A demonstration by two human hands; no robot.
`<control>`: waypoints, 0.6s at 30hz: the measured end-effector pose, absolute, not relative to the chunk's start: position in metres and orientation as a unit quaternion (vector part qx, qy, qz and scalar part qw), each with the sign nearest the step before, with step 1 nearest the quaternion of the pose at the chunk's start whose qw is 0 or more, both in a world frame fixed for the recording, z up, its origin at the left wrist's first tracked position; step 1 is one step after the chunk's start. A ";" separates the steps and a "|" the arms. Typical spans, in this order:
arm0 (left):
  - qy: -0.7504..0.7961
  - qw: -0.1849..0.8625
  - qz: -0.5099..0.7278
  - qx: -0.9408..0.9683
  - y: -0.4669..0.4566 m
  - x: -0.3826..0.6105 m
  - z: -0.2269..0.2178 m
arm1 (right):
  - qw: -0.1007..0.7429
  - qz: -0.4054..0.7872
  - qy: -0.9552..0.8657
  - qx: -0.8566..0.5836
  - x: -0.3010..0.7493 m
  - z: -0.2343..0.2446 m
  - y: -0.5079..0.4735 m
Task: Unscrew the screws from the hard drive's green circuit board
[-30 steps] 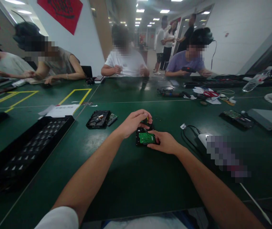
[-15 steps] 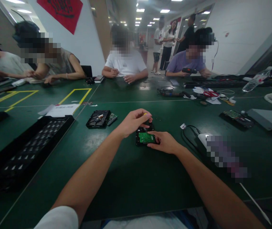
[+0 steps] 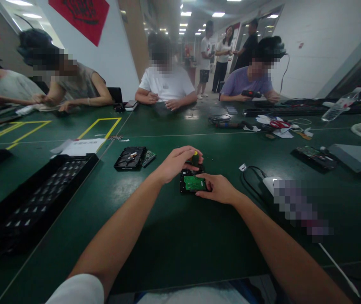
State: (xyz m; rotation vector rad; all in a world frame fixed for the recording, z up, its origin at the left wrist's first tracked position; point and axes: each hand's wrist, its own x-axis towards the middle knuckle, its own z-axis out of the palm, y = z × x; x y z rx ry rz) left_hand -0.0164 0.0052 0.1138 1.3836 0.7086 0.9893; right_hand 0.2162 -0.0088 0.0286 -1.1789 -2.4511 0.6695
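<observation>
A black hard drive with a green circuit board (image 3: 192, 183) lies on the green table in front of me. My left hand (image 3: 176, 164) is closed around the handle of a screwdriver (image 3: 195, 158), which stands roughly upright over the drive's far part. The handle is dark with a yellow top; its tip is hidden behind my fingers. From the right, my right hand (image 3: 221, 188) grips the near right side of the drive, thumb and fingers pressed on its edge and board. Left of these sits another black drive (image 3: 130, 158) with small pieces on top, beside a loose circuit board (image 3: 149, 158).
A long black tray (image 3: 45, 198) runs along the left. To the right are a white power strip (image 3: 269, 183) with a cable, another drive (image 3: 316, 158) and a grey box (image 3: 354, 157). Cables, scissors (image 3: 279, 124) and a plastic bottle (image 3: 342, 105) lie farther back. Several people sit opposite.
My left hand's fingers have shifted around the screwdriver, so more of its yellow-topped handle shows. The right hand and the drive have stayed in place.
</observation>
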 end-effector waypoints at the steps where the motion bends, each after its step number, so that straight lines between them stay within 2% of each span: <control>1: 0.312 0.600 0.428 0.600 0.005 -0.016 0.114 | 0.170 0.235 -0.862 -0.415 0.217 0.028 -0.008; 11: 0.366 0.483 0.453 0.654 0.006 -0.014 0.111 | 0.168 0.238 -0.860 -0.419 0.217 0.026 -0.007; 18: 0.325 0.507 0.445 0.663 0.007 -0.017 0.113 | 0.176 0.240 -0.861 -0.412 0.217 0.029 -0.009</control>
